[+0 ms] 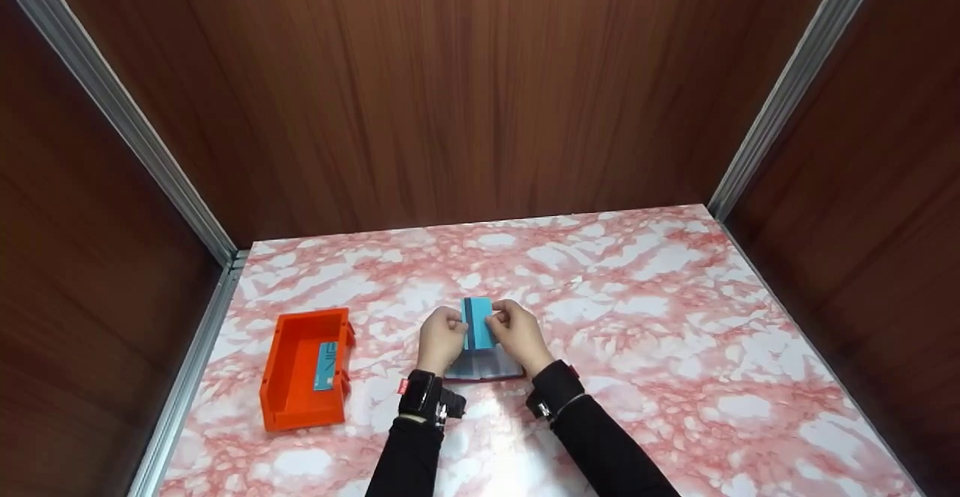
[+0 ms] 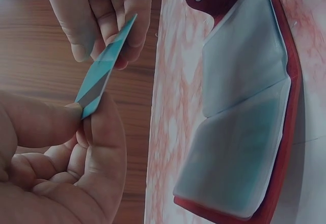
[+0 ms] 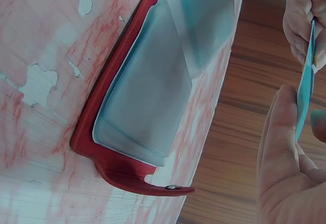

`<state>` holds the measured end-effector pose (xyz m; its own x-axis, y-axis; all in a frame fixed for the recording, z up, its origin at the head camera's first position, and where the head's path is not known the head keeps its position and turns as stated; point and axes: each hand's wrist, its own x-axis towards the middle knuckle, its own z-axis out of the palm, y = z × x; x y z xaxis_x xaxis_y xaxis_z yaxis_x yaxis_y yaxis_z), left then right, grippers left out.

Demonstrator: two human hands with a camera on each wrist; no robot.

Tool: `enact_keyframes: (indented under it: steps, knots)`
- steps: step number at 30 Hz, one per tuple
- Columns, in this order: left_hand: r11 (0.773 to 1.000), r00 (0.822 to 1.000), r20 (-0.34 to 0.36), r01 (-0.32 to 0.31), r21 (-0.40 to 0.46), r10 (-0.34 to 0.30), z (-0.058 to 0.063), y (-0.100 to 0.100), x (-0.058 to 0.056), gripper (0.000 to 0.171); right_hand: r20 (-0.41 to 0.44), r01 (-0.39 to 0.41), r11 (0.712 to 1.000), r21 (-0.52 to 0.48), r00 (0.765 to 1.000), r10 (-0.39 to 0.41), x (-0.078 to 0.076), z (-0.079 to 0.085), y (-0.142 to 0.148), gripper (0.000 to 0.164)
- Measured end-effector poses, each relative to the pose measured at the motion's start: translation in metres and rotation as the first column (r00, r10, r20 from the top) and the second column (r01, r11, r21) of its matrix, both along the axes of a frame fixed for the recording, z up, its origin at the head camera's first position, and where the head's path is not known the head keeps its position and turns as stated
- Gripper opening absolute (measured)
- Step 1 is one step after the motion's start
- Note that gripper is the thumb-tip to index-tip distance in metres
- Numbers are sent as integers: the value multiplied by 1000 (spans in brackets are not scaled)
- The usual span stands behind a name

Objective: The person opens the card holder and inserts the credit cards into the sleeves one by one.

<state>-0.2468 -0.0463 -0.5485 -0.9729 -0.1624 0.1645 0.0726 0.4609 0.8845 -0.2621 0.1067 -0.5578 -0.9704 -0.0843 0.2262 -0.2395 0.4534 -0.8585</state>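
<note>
A teal plastic card (image 1: 480,323) with a dark stripe is held up between both hands. My left hand (image 1: 441,339) pinches its left edge between thumb and finger. On the opposite edge, the thumb and fingers of my right hand (image 1: 517,333) hold it. Below the hands, a red card holder (image 2: 294,81) lies spread on the table, its cloudy clear sleeves (image 3: 147,86) facing up. A teal tint shows through one sleeve in both wrist views. The holder's red strap (image 3: 137,180) carries a metal snap and sticks out at one end.
An orange bin (image 1: 274,377) stands on the table to the left, with another teal card (image 1: 325,366) inside it. The tabletop (image 1: 637,347) has a red and white marbled pattern. Brown wood-grain panels (image 1: 480,107) with metal corner rails enclose the back and sides.
</note>
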Motion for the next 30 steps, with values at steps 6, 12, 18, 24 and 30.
enact_keyframes:
  steps: [6,12,18,24,30]
  knots:
    - [1000,1000,5,-1,-8,1,-1,1,0,9,-1,-2,1000,-3,1000,2,0,0,0,22]
    - [1000,1000,27,-5,-24,5,-1,1,0,8,15,2,1000,-8,1000,-2,0,2,0,21]
    - [999,1000,30,0,-46,1,-2,0,0,8,29,7,1000,-23,1000,-6,-1,1,1,20]
    - [998,999,29,-22,-52,23,-4,-5,0,11,29,13,1000,3,999,-13,-3,-3,4,19]
    - [984,995,-8,-101,-148,101,-13,-12,0,14,-14,22,997,71,1000,-21,-5,-12,8,18]
